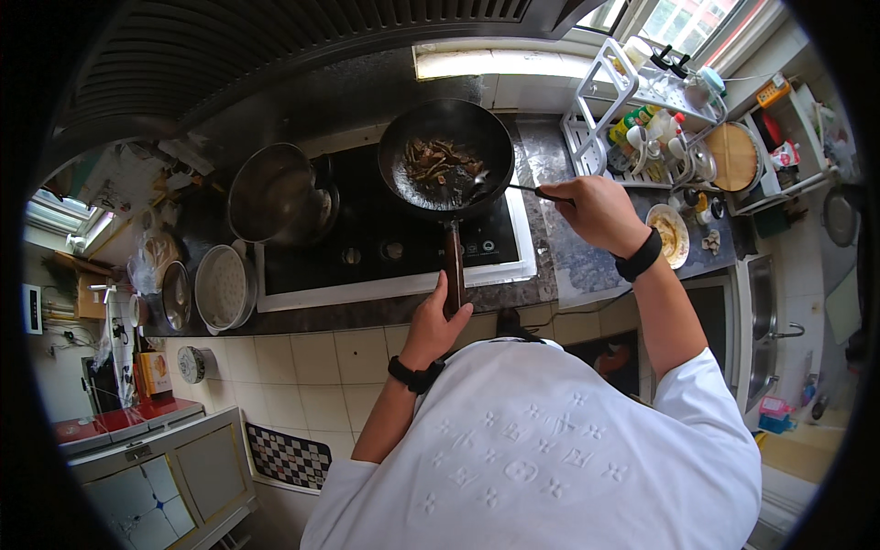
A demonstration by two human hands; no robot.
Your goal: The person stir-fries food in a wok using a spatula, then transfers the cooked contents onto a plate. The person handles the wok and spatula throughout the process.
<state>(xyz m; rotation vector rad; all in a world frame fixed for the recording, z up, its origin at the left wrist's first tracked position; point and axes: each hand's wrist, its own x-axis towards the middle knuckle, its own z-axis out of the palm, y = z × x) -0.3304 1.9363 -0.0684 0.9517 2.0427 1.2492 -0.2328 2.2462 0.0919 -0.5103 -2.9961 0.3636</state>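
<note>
A dark wok [447,155] stands over the right part of the hob, its wooden handle [453,258] pointing towards me. Cooked food in brown strips and pieces [436,159] lies inside. At the handle's near end is my left hand [434,323], with the handle between thumb and fingers; the fingers beneath are partly hidden. My right hand [591,210], right of the wok, is closed around the dark handle of a metal cooking utensil [481,179]. The utensil's head rests in the wok, at the right edge of the food; its exact shape is unclear.
Left on the black hob [357,240] is a large metal pot [268,192]. A steamer pan [223,287] stands beside the hob. To the right are a plate with yellowish residue [668,236] and a white rack [595,127] of bottles and jars. The range hood [275,62] hangs above.
</note>
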